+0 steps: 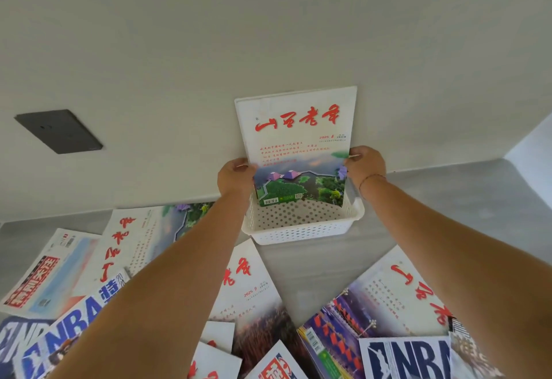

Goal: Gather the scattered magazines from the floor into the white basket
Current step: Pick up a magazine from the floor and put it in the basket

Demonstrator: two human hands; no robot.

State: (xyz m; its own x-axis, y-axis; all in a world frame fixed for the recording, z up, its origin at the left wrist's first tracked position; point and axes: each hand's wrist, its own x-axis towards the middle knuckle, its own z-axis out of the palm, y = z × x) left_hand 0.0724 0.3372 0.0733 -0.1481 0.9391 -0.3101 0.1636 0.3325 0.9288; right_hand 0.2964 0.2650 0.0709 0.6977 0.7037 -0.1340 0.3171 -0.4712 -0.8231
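A white magazine [298,139] with red calligraphy and a green landscape photo stands upright, its lower edge inside the white perforated basket [301,229] by the wall. My left hand [236,177] pinches its left edge and my right hand [366,166] pinches its right edge. Several more magazines lie scattered on the grey floor in front: a red-titled one [134,244] at left, one dated 2025 9 [254,298] in the middle, another [397,292] at right, and NBA issues [403,359] near the bottom edge.
A pale wall [268,35] rises right behind the basket, with a dark socket plate [59,130] low at left. A wall corner stands at far right. Bare grey floor [463,199] shows to the right of the basket.
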